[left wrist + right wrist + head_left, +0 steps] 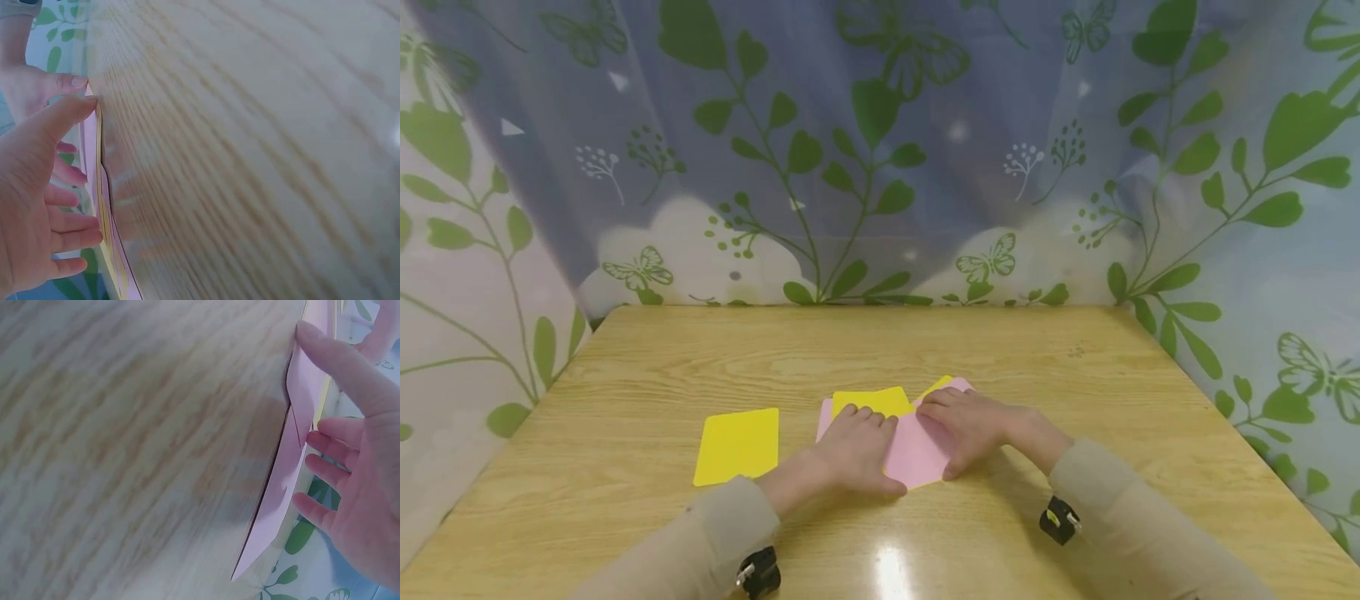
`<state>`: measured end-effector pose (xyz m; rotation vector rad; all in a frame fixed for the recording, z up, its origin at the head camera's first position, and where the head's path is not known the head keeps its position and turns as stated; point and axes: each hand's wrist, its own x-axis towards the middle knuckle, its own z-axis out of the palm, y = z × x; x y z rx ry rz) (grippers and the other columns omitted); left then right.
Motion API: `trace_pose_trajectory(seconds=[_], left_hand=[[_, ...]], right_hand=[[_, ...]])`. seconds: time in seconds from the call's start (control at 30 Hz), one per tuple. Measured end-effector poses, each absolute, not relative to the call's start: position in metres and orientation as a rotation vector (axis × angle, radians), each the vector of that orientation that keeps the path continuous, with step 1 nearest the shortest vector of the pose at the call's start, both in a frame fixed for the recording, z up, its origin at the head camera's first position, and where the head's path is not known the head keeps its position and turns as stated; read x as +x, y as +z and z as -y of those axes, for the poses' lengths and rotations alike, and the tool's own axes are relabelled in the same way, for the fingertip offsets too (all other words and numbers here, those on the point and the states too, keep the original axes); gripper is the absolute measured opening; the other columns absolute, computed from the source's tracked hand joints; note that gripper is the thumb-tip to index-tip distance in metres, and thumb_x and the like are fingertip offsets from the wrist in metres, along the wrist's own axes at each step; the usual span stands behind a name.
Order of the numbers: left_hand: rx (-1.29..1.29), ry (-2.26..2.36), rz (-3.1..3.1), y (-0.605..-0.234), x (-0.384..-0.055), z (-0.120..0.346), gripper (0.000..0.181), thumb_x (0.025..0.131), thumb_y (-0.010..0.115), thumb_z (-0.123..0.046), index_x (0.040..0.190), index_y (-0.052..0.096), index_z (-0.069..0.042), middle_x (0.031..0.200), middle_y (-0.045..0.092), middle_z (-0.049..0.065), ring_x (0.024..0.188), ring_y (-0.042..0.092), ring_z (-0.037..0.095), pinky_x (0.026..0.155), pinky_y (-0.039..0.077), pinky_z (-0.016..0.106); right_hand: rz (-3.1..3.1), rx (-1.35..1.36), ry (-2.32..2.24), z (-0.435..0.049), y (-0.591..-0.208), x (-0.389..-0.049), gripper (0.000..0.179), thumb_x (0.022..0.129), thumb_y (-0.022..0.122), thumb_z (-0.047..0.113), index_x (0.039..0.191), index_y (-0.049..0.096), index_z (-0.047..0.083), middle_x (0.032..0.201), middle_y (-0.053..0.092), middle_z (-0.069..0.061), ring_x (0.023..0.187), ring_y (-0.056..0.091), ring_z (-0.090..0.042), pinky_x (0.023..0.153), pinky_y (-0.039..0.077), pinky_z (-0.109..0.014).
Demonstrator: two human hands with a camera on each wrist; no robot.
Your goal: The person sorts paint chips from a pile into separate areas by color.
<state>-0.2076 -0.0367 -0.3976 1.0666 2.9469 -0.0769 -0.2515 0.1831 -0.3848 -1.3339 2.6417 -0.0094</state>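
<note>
Several square pink and yellow cards lie overlapping on the wooden table, near the middle of the head view. My left hand (859, 450) rests over the left part of this spread, beside a yellow card (872, 402) and with the thumb at the near edge of a pink card (917, 450). On the right side of that pink card lies my right hand (973, 421), its thumb by the near corner and its fingers toward the far side. Both wrist views show extended, slightly bent fingers and thumbs touching card edges. The hands partly hide the cards.
A single yellow card (737, 446) lies apart to the left on the wooden table (625, 533). Behind and at the sides hangs a curtain (955, 167) with leaves and butterflies. Black devices (1060, 521) are strapped near both wrists.
</note>
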Motion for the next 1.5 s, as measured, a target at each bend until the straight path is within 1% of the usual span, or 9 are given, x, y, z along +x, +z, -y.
trace_pose_trajectory(seconds=[0.17,0.33,0.43,0.67,0.9,1.0,1.17,1.3,1.5], left_hand=[[1.092,-0.075,-2.94,-0.3979,-0.2056,0.0369,0.085,0.07,0.058,-0.068,0.127,0.051,-0.005,0.106,0.059,0.005,0.095,0.051,0.021,0.085,0.037,0.039],[1.096,-0.087,-2.943,-0.3995,-0.2066,0.0366,0.083,0.072,0.058,-0.067,0.127,0.05,-0.005,0.107,0.059,0.006,0.096,0.051,0.021,0.086,0.037,0.039],[1.095,-0.084,-2.944,-0.3987,-0.2074,0.0362,0.081,0.072,0.058,-0.065,0.125,0.051,-0.004,0.104,0.059,0.006,0.093,0.051,0.021,0.085,0.037,0.038],[1.105,-0.076,-2.94,-0.3979,-0.208,0.034,0.076,0.071,0.058,-0.062,0.12,0.052,-0.005,0.09,0.057,0.003,0.081,0.049,0.018,0.078,0.038,0.035],[1.1,-0.062,-2.931,-0.3969,-0.2105,0.0336,0.079,0.069,0.059,-0.061,0.123,0.051,-0.004,0.089,0.058,0.002,0.08,0.049,0.017,0.079,0.039,0.036],[1.108,-0.053,-2.934,-0.3965,-0.2118,0.0337,0.077,0.068,0.059,-0.061,0.12,0.053,-0.005,0.085,0.057,0.0,0.077,0.048,0.016,0.076,0.039,0.035],[1.116,-0.037,-2.937,-0.3957,-0.2137,0.0349,0.074,0.068,0.06,-0.061,0.117,0.054,-0.005,0.08,0.054,-0.002,0.073,0.046,0.015,0.071,0.039,0.033],[1.116,-0.019,-2.934,-0.3962,-0.2143,0.0355,0.075,0.067,0.061,-0.06,0.117,0.054,-0.004,0.08,0.053,-0.001,0.073,0.046,0.015,0.071,0.039,0.033],[1.149,-0.011,-2.929,-0.3993,-0.2151,0.0361,0.072,0.068,0.063,-0.058,0.116,0.054,-0.004,0.077,0.052,-0.002,0.071,0.045,0.015,0.067,0.039,0.031]], right_hand=[[-2.645,-1.325,-0.028,-0.1812,-0.3857,-0.2506,0.085,0.065,0.076,0.045,0.132,0.044,0.004,0.13,0.045,-0.01,0.121,0.04,-0.027,0.101,0.033,-0.043],[-2.637,-1.257,-0.025,-0.1792,-0.3839,-0.249,0.086,0.066,0.076,0.046,0.135,0.042,0.006,0.132,0.042,-0.008,0.121,0.04,-0.024,0.101,0.033,-0.04],[-2.634,-1.248,-0.024,-0.1779,-0.3829,-0.2484,0.085,0.067,0.075,0.045,0.135,0.042,0.006,0.132,0.042,-0.008,0.121,0.04,-0.024,0.101,0.033,-0.039],[-2.641,-1.261,-0.041,-0.1778,-0.3829,-0.247,0.086,0.067,0.076,0.045,0.135,0.042,0.004,0.133,0.043,-0.009,0.121,0.04,-0.025,0.101,0.033,-0.039],[-2.626,-1.3,-0.066,-0.1788,-0.3845,-0.2466,0.09,0.067,0.076,0.047,0.136,0.04,0.002,0.137,0.041,-0.012,0.126,0.036,-0.028,0.103,0.031,-0.042],[-2.628,-1.298,-0.064,-0.1789,-0.3845,-0.2465,0.091,0.067,0.076,0.047,0.136,0.039,0.0,0.138,0.04,-0.013,0.127,0.035,-0.029,0.104,0.03,-0.042],[-2.632,-1.279,-0.052,-0.1779,-0.3845,-0.2476,0.092,0.068,0.076,0.048,0.137,0.038,0.001,0.139,0.039,-0.012,0.128,0.035,-0.028,0.105,0.029,-0.041],[-2.634,-1.313,-0.048,-0.1768,-0.3852,-0.2488,0.091,0.067,0.076,0.048,0.136,0.04,0.001,0.136,0.041,-0.012,0.125,0.037,-0.028,0.103,0.031,-0.041],[-2.636,-1.32,-0.055,-0.1756,-0.3864,-0.2495,0.089,0.065,0.077,0.046,0.135,0.041,0.003,0.131,0.043,-0.009,0.119,0.041,-0.023,0.1,0.035,-0.038]])
